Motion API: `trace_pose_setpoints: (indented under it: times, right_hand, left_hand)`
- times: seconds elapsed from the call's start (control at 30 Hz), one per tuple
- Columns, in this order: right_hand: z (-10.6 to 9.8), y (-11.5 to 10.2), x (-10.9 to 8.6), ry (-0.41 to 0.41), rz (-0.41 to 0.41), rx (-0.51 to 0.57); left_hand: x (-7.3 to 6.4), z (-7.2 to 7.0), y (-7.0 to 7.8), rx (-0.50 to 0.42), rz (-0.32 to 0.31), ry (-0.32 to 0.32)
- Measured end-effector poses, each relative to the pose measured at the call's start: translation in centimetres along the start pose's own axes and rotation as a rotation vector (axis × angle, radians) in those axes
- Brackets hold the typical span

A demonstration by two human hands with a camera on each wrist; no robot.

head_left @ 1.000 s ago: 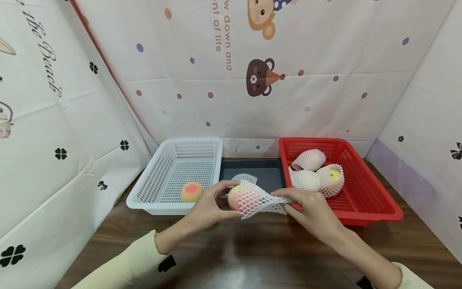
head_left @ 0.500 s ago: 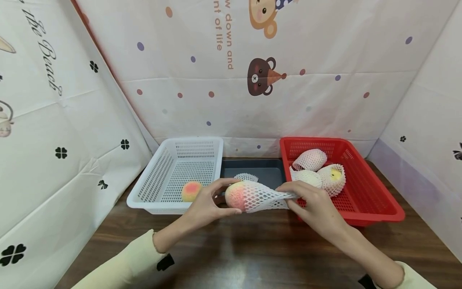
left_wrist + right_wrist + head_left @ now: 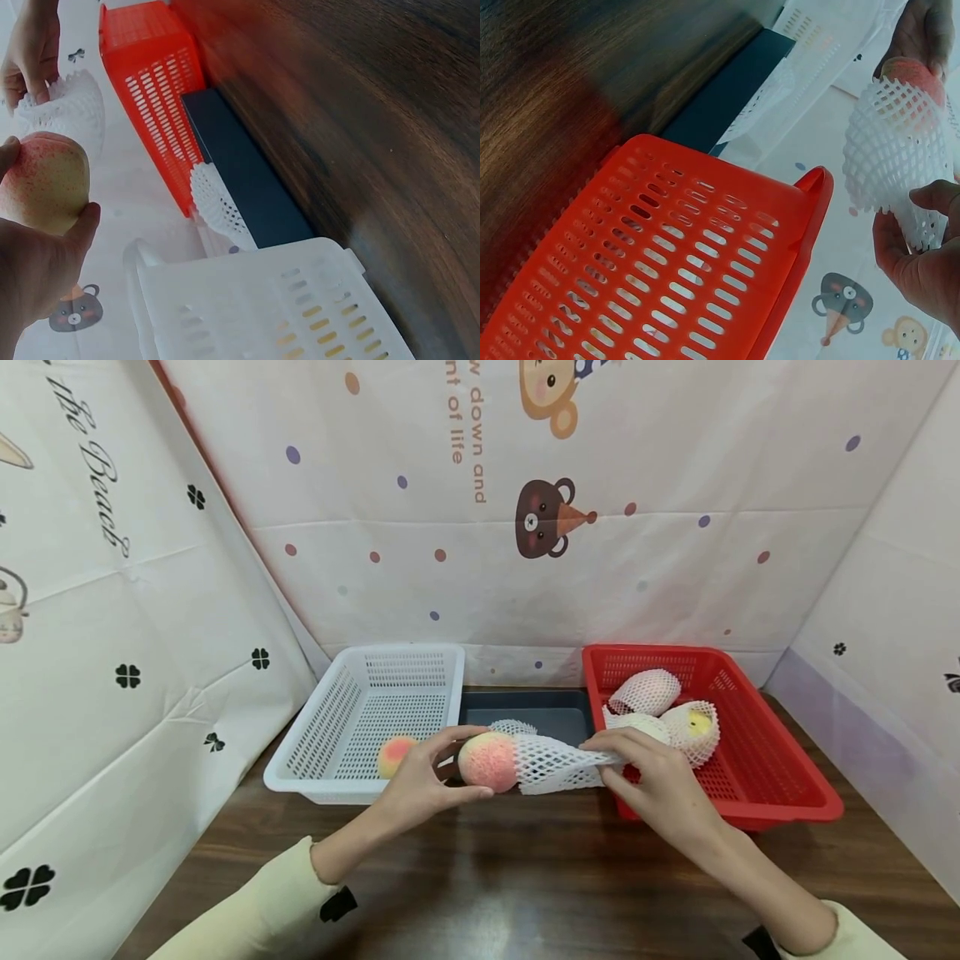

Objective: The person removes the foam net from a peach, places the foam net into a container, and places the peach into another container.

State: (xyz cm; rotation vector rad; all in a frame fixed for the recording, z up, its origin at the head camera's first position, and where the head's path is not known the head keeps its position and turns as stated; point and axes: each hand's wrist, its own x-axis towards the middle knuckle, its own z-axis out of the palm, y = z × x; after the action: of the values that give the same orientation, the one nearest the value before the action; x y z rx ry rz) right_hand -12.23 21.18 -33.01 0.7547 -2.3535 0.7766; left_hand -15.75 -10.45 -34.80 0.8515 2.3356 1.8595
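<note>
In the head view, my left hand (image 3: 420,785) grips a pink and yellow peach (image 3: 486,762) between thumb and fingers. A white foam net sleeve (image 3: 551,767) reaches from the peach's right side to my right hand (image 3: 660,785), which pinches its far end. Most of the peach shows bare in the left wrist view, its blushed skin (image 3: 49,180) facing that camera. Seen from the right wrist, the net (image 3: 892,150) bulges open towards the peach, and whether its mouth still touches the fruit I cannot tell. Both hands are above the table's near side, between the two baskets.
A white basket (image 3: 300,764) on the left holds another peach (image 3: 395,756). The red basket (image 3: 780,760) on the right contains three net-wrapped fruits (image 3: 648,693). Between them lies a dark grey tray (image 3: 558,718) with a loose foam net (image 3: 513,727) in it.
The net has slid off most of the peach towards the right. My left hand has shifted slightly left with the peach, while my right hand has drawn slightly right with the net.
</note>
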Motion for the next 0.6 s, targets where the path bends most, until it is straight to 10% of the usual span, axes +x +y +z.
trace_pose_setpoints:
  times: [0.6]
  right_hand:
    - [0.1,0.7,0.4,0.021,0.020,-0.023]
  left_hand:
    - [-0.4,-1.2,-0.2,0.069,-0.037,0.054]
